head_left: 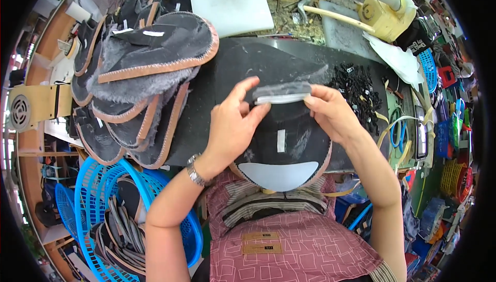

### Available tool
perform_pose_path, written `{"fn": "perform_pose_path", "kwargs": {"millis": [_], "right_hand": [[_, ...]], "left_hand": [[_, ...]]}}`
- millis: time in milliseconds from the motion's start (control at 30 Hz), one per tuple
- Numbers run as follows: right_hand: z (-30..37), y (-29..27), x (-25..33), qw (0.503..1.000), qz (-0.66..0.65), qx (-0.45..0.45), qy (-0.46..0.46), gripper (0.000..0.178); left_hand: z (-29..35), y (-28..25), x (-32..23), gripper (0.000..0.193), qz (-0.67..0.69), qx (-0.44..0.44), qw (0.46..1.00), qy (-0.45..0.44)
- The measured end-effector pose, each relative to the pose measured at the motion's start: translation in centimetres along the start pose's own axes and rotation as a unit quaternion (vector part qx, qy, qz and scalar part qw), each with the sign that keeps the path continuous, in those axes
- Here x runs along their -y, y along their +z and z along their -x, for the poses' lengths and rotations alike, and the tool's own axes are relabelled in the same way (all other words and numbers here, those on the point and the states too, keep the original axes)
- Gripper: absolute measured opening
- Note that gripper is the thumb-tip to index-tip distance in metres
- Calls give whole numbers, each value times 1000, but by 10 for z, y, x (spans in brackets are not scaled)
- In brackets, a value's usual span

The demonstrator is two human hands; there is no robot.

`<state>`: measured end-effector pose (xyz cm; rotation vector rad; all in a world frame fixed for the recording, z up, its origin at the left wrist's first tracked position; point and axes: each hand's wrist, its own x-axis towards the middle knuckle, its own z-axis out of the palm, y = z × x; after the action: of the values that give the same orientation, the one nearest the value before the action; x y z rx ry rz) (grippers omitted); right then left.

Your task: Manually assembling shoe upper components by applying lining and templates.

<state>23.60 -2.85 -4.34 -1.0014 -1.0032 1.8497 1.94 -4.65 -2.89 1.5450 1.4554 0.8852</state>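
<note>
1. Key relation: our grey-and-white strip [281, 97] sits between the two sets of fingers, long axis running left to right, slightly higher at the right fingers. It's blurred, so we can't tell if it's loose or part of the dark piece [258, 145] below.
2. Nearer hand: we've got the right hand [335, 114] directly on the right end; the left hand [231, 127] is at the opposite end, thumb closest.
3. Right fingers: thumb and index pressed together, pinching the strip's right end.
4. Left fingers: index and thumb spread, index raised beyond the left end, thumb tip at the near-left corner. We can't tell whether the thumb bears on it; the other fingers are curled.
5. Toward us from both sets of fingers: the dark piece, with a white tab [281, 141] and a pale crescent [279, 174] at its near edge.
6. Left of our left fingers: stacked slippers [160, 44], fur showing. Right of our right fingers: a pile of small black parts [356, 93]. Beyond both: a hammer [336, 17].
</note>
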Motion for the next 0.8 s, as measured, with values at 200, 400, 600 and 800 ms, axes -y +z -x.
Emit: {"fn": "perform_pose_path", "kwargs": {"millis": [200, 400, 600, 800], "right_hand": [[13, 2, -15, 979, -196, 42, -39, 27], [18, 11, -21, 960, -270, 53, -50, 22], [8, 31, -36, 968, -174, -112, -144, 21], [6, 13, -13, 993, -112, 34, -13, 25]], "left_hand": [[29, -7, 1, 31, 458, 105, 881, 49], [29, -5, -5, 23, 439, 47, 896, 49], [25, -3, 0, 27, 343, 71, 931, 101], [18, -11, 11, 29, 247, 75, 962, 83]]}}
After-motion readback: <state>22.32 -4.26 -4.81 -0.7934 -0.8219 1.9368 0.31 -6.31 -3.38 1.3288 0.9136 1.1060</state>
